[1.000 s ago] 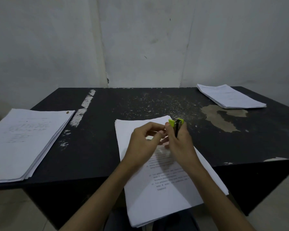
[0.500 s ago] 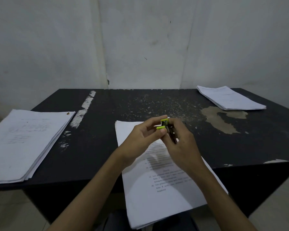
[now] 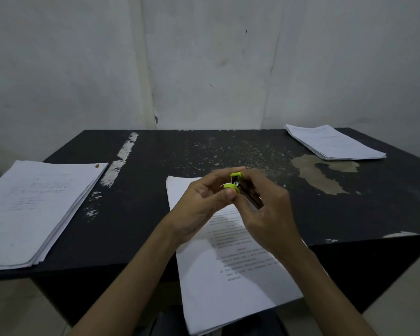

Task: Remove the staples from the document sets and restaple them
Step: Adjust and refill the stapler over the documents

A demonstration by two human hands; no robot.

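Stapler held in 2 hands over the set
The green stapler (image 3: 238, 184) sits raised above the document set (image 3: 228, 275); the right hand (image 3: 269, 214) grips its body, the left hand (image 3: 201, 209) pinches its tip, probably clearing a pulled staple.

head cam | looks forward-down | close over table (image 3: 155, 214) near edge

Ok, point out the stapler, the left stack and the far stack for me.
stapler (image 3: 240, 188): head view, on its front end, by the green parts.
left stack (image 3: 39, 209): head view, middle of the top sheet.
far stack (image 3: 335, 144): head view, middle of the top sheet.
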